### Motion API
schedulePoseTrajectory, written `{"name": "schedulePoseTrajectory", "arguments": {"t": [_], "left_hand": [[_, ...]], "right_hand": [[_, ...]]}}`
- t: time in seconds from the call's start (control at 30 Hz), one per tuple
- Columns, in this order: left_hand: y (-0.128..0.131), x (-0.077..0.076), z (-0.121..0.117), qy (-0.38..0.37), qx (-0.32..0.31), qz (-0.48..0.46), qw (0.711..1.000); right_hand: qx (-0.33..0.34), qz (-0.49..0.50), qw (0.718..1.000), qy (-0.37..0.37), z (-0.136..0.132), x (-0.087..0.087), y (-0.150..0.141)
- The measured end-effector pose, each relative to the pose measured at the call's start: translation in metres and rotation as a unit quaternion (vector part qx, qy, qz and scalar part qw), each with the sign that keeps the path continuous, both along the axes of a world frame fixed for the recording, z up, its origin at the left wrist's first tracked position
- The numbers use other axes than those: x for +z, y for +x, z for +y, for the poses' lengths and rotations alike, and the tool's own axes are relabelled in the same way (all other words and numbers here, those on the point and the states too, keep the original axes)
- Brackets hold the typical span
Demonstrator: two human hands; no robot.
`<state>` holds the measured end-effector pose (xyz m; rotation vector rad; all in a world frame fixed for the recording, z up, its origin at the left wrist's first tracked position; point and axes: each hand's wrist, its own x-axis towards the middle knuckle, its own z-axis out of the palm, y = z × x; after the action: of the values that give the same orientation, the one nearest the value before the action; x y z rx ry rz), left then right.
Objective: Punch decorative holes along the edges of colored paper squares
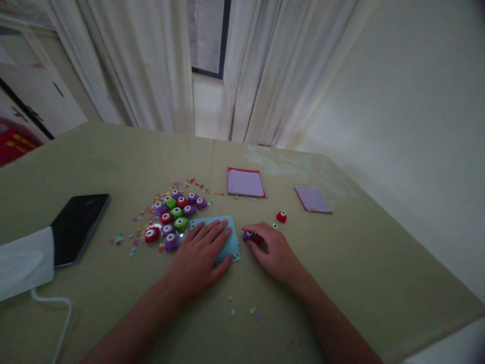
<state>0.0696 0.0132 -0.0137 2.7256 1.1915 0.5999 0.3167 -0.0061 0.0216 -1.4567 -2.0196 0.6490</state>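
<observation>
My left hand [202,253] lies flat with fingers spread on a light blue paper sheet [232,243] on the olive table [113,162]. My right hand [275,253] is just right of the sheet, its fingers curled around a small purple craft punch [247,235] at the sheet's right edge. A red punch [281,217] stands alone slightly beyond my right hand. A cluster of several purple, green and red punches [174,215] sits to the left of the blue sheet.
Tiny coloured paper bits [131,237] are scattered around the punches and near the front edge. A stack of lilac and red paper [245,182] and another lilac sheet [313,199] lie farther back. A black phone [78,226], white cloth [22,263] and cable lie at left.
</observation>
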Motion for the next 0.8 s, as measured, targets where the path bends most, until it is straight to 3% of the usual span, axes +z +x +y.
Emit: {"name": "schedulePoseTrajectory", "arguments": {"t": [0.2, 0.8], "left_hand": [[-0.003, -0.001, 0.000, 0.007, -0.008, 0.012, 1.000], [-0.003, 0.001, -0.001, 0.005, -0.005, 0.014, 1.000]], "right_hand": [[0.007, 0.050, 0.999, -0.016, -0.005, 0.001, -0.005], [0.019, 0.027, 0.999, -0.002, -0.010, 0.002, -0.010]]}}
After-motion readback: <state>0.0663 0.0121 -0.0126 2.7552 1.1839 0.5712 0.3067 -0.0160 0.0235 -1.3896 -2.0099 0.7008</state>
